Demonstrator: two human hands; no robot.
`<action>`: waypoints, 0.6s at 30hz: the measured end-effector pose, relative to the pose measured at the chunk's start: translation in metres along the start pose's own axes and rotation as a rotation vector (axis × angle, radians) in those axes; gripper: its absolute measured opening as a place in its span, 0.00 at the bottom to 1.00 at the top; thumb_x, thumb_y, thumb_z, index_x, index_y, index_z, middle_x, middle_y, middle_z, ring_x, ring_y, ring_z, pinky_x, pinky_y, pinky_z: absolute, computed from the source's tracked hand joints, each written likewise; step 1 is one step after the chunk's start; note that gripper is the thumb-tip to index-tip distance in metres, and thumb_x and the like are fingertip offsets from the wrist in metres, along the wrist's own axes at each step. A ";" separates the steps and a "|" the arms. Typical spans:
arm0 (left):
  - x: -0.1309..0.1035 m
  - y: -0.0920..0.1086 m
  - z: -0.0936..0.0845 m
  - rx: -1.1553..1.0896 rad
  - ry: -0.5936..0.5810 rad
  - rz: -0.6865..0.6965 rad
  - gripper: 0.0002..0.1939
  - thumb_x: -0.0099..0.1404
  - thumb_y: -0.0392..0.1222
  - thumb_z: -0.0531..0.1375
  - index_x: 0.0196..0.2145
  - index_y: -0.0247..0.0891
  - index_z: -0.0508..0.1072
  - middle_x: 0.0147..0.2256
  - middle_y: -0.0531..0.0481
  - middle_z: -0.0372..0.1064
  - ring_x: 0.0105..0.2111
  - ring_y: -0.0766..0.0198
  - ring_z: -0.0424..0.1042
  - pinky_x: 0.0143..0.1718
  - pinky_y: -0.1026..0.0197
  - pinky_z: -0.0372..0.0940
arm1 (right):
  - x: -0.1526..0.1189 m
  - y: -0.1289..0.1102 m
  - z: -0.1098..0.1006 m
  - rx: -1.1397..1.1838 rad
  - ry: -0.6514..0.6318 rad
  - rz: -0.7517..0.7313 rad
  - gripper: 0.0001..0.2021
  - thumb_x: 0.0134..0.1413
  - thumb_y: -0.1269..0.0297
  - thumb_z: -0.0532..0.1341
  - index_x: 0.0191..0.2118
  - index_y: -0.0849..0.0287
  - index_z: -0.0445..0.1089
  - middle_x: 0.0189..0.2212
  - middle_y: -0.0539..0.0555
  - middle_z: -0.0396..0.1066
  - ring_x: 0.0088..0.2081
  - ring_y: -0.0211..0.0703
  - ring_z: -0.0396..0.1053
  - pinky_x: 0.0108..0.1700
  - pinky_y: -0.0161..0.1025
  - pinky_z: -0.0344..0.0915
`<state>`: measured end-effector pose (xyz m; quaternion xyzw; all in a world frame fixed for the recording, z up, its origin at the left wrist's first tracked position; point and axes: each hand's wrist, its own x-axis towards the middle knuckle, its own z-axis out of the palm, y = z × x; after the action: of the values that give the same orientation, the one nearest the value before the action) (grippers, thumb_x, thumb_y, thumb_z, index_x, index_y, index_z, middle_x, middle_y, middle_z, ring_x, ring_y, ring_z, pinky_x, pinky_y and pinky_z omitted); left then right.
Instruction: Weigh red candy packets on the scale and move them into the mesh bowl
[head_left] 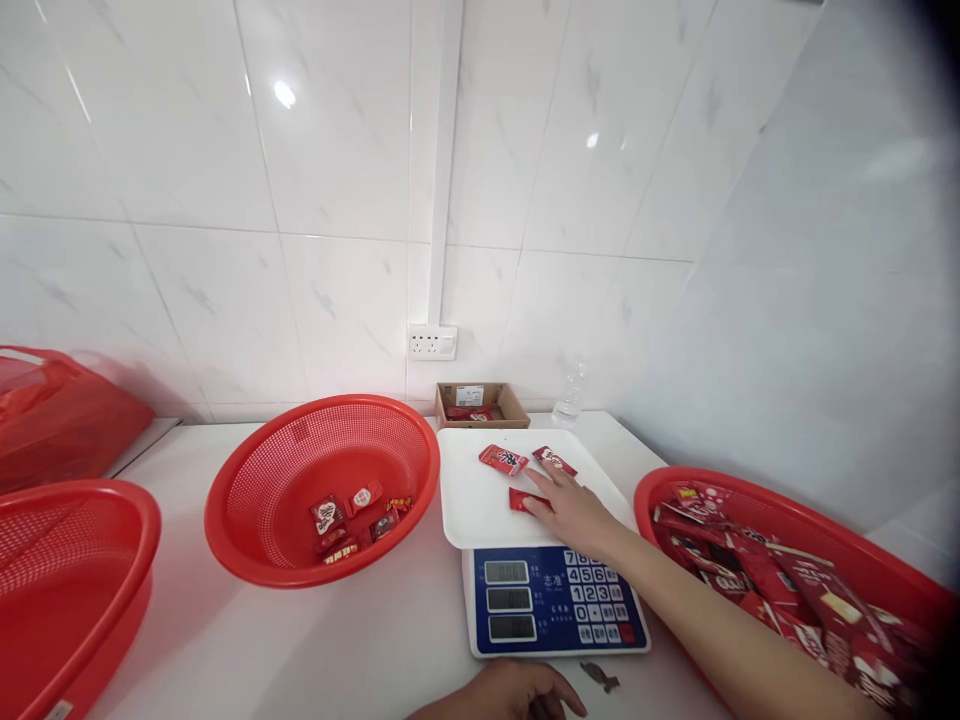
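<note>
My right hand (570,510) reaches over the white pan (469,520) of a digital weighing scale, palm down with fingers apart. One digit touches the right end of a small red snack packet (519,499). Just beyond the fingertips lie a second red packet (501,459) with dark lettering and a darker red packet (553,459). My left hand (502,692) rests at the bottom edge of the view, in front of the scale's blue keypad panel (555,600). Its fingers are loosely bent and apart, with nothing visible in them; part of it is cut off.
A red plastic basket (247,545) left of the scale holds several snack packets. Another red basket (652,480), right, is full of packets. Farther left are a third red basket (135,500) and a red bag (67,420). Behind stand a cardboard box (517,408) and clear bottle (571,395).
</note>
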<state>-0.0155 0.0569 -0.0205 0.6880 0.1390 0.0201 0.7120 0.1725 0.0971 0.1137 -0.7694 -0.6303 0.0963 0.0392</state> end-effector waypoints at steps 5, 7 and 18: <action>0.000 0.000 0.001 -0.012 0.012 0.020 0.35 0.44 0.65 0.64 0.45 0.40 0.70 0.31 0.51 0.66 0.28 0.69 0.61 0.33 0.64 0.57 | -0.012 -0.004 -0.009 0.033 -0.008 -0.025 0.30 0.58 0.48 0.45 0.63 0.55 0.51 0.66 0.60 0.39 0.63 0.57 0.46 0.59 0.52 0.50; -0.003 0.005 0.002 -0.038 0.035 0.018 0.35 0.45 0.65 0.63 0.45 0.38 0.70 0.30 0.52 0.64 0.28 0.70 0.60 0.31 0.65 0.56 | -0.022 0.003 -0.017 0.047 0.021 -0.027 0.30 0.58 0.48 0.46 0.63 0.56 0.51 0.66 0.60 0.40 0.63 0.55 0.45 0.59 0.51 0.50; -0.014 0.032 0.012 -0.009 0.119 -0.086 0.22 0.51 0.48 0.65 0.43 0.37 0.70 0.31 0.53 0.63 0.31 0.69 0.62 0.35 0.64 0.58 | -0.099 0.118 -0.036 0.199 -0.073 0.215 0.30 0.51 0.56 0.54 0.60 0.59 0.57 0.59 0.56 0.58 0.59 0.51 0.57 0.59 0.44 0.55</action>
<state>-0.0207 0.0443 0.0136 0.6757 0.2106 0.0310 0.7058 0.2745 -0.0218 0.1375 -0.8207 -0.5327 0.1898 0.0815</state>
